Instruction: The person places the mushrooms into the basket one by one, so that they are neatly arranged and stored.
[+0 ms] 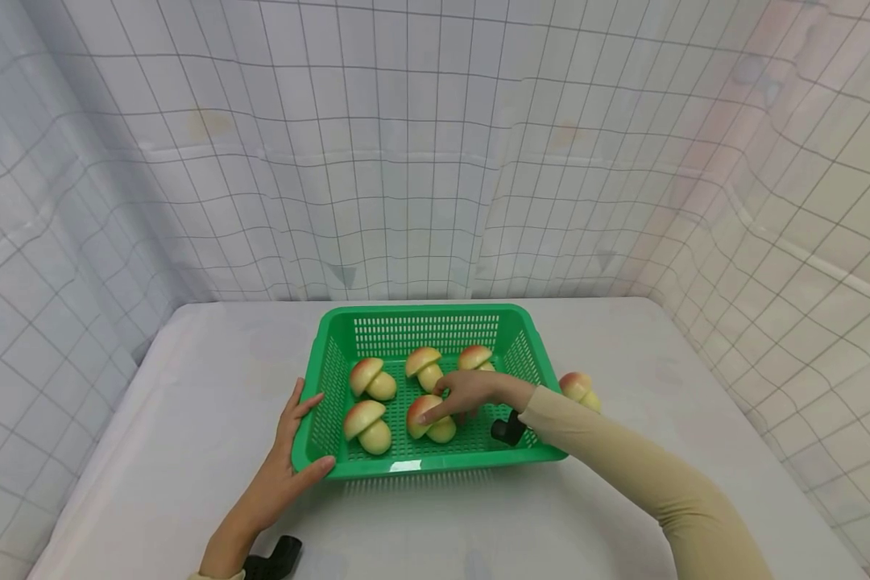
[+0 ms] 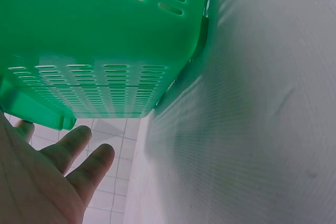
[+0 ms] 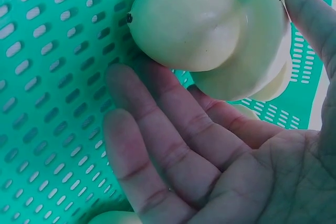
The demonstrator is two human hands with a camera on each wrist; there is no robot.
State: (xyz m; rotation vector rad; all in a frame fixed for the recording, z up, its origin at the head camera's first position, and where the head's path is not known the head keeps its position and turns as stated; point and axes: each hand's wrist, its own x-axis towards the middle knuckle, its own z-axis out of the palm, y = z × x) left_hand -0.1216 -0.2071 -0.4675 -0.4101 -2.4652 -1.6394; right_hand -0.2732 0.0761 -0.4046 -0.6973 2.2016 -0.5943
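Several model mushrooms with red-yellow caps and pale stems lie in a green plastic basket (image 1: 449, 464). My right hand (image 1: 471, 391) reaches in over the front middle mushroom (image 1: 442, 431). Its thumb lies on the cap, and the other fingers pass round the far side. In the right wrist view, the thumb and index finger are on opposite sides of that mushroom (image 3: 184, 22), with the outer fingers loosely extended beneath. My left hand (image 1: 283, 467) rests at the basket's left front corner, thumb over the front rim and fingers spread along the left rim.
Another mushroom (image 1: 578, 391) lies on the white table (image 1: 210, 387), just outside the basket's right side and partly behind my right sleeve (image 1: 623, 467). White sheets with a grid pattern (image 1: 420, 161) hang around the table. Black cameras sit at both wrists.
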